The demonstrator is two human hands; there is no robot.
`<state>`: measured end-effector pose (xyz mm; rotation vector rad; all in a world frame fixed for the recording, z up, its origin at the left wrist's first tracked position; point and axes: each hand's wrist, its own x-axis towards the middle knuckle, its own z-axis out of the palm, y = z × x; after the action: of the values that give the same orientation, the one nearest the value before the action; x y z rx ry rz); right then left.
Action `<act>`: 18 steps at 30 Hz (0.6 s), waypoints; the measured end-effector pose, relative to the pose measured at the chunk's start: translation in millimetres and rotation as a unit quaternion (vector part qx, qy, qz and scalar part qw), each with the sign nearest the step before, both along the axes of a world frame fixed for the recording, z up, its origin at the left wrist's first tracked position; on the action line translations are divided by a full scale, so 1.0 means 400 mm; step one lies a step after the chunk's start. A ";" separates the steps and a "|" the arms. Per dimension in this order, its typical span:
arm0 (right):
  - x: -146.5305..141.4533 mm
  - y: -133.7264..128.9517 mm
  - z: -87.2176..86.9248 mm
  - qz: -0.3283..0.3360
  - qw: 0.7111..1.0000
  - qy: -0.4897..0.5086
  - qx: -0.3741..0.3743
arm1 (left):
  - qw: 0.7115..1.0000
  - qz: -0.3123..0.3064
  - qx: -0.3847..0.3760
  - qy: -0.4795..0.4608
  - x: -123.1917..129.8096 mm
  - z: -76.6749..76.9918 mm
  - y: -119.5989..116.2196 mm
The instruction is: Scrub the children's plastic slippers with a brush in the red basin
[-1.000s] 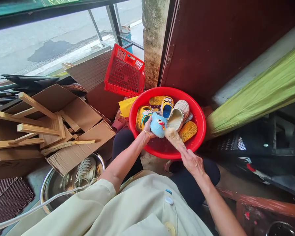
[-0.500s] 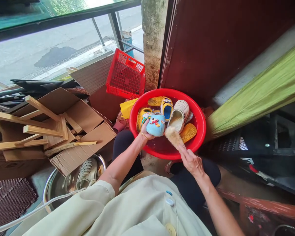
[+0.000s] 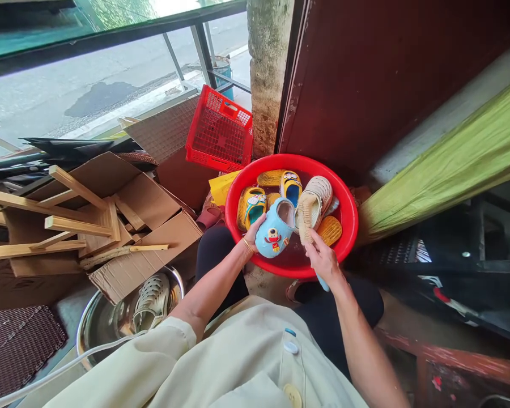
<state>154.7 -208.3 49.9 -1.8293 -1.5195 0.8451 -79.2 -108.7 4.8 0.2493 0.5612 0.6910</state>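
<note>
My left hand (image 3: pixel 251 232) is closed around a light blue clog (image 3: pixel 272 233) with a cartoon figure on its toe, tilted over the near side of a red basin (image 3: pixel 351 212). In my right hand (image 3: pixel 324 262) is a scrub brush (image 3: pixel 306 212) with pale bristles, its blue handle end poking out below the fist. The bristles are just right of the blue clog; I cannot tell whether they touch it. Behind lie a beige clog (image 3: pixel 321 190), yellow clogs (image 3: pixel 255 205) with cartoon trim, and a yellow sole (image 3: pixel 330 229), in dark water.
A red plastic crate (image 3: pixel 221 133) leans behind the basin. Left are cardboard boxes (image 3: pixel 153 204), an upturned wooden stool (image 3: pixel 97 224) and a metal bowl (image 3: pixel 85 326) holding a beige clog (image 3: pixel 151 303). A green curtain (image 3: pixel 442 164) hangs at right, beside a dark red door (image 3: pixel 386 73).
The blue clog has been turned so its opening now faces up and right. The brush has swung more upright, and my right hand has shifted slightly up.
</note>
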 end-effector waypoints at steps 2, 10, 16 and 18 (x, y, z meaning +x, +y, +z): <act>0.032 -0.033 0.027 0.061 0.994 -0.087 0.013 | 1.000 0.015 0.004 0.007 -0.001 0.000 0.013; 0.156 -0.013 0.122 0.256 0.867 -0.427 0.000 | 0.981 -0.151 0.024 0.121 -0.041 0.026 0.107; 0.150 0.005 0.082 0.300 0.899 -0.320 0.013 | 0.942 -0.273 0.079 0.181 -0.062 0.075 0.158; 0.121 0.011 0.043 0.279 0.923 -0.263 0.035 | 0.944 -0.263 0.092 0.180 -0.058 0.074 0.157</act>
<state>202.9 -203.9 66.9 -1.6615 -2.4533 0.5356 -102.5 -45.9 34.3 0.6835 0.7395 0.1731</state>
